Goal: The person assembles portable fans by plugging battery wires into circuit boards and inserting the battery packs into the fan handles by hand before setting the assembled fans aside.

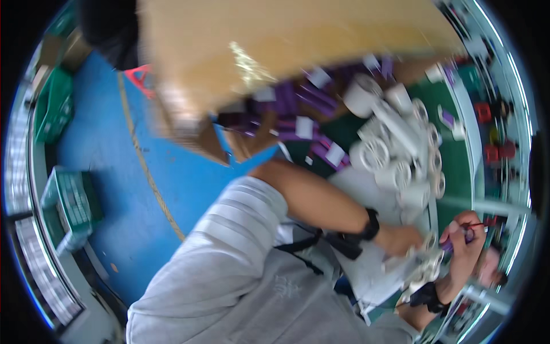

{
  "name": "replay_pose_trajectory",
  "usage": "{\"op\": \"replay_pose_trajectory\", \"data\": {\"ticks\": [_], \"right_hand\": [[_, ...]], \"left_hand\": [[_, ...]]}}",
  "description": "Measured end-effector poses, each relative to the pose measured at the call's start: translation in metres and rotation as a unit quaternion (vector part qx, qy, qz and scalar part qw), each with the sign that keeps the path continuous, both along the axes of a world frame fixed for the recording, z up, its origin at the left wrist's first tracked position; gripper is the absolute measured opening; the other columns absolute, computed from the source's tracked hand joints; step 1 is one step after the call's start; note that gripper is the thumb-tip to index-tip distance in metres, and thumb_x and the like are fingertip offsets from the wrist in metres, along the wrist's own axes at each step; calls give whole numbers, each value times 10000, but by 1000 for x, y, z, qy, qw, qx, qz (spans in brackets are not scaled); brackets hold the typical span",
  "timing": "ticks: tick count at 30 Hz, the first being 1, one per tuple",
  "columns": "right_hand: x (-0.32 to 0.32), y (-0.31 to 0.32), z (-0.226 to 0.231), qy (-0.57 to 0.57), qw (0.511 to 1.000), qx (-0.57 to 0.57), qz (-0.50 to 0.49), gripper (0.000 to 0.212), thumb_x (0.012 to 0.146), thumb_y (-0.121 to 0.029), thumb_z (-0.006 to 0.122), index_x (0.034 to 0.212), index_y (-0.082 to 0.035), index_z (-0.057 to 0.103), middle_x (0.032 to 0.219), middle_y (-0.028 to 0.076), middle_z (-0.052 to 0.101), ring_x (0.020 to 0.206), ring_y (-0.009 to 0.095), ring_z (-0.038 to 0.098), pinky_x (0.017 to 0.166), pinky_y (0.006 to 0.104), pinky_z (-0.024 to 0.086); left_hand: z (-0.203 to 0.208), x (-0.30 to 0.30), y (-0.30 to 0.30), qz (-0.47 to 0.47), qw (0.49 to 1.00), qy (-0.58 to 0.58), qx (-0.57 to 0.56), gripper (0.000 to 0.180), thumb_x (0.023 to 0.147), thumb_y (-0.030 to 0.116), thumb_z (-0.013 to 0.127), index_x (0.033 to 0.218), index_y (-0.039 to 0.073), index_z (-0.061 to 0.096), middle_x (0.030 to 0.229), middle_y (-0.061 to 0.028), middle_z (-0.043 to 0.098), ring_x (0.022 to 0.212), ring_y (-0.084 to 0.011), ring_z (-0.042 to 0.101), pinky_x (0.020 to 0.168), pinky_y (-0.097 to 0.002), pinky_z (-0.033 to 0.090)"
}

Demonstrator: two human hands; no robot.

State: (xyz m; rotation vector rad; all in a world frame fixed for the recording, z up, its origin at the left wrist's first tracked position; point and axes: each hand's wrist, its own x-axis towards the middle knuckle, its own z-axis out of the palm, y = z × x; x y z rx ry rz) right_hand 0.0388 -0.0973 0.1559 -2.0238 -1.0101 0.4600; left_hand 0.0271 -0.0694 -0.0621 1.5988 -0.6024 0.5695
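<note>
My left hand (401, 239) reaches across to a cluster of small white plastic parts (427, 266) by the bench's near edge. Its fingers are blurred, so I cannot see whether they grip one. My right hand (468, 246) is closed around a small purple cylinder (447, 245), with a thin red wire at its end by the fingertips. Beyond the left forearm lies a heap of white round plastic housings (395, 155). Purple cylindrical packs with white labels (306, 127) spill out beside that heap, under a large cardboard box (309, 40).
The big box fills the upper part of the view. A green bench top (452, 152) runs along the right, with a rail behind it. Green crates (77, 200) stand at the left beside the blue floor (123, 189). A red object (139, 79) lies near the box.
</note>
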Motion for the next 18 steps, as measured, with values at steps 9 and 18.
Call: {"op": "replay_pose_trajectory", "data": {"ticks": [9,18], "right_hand": [[7,-90,-81,-234,962,-97,-105,332,745,26,699,1070,-14,651,913,70,621,701,119,557,590,238,454],[-2,-116,-122,-170,976,-13,-138,287,695,48,734,970,2,667,947,107,622,803,184,623,679,278,504]], "left_hand": [[40,-24,44,24,981,193,-27,239,757,-8,667,982,-9,585,892,-143,669,761,-246,670,681,-328,536],[50,-33,29,5,973,232,-5,392,729,-58,675,1090,38,553,894,-101,637,695,-174,627,639,-272,521]]}}
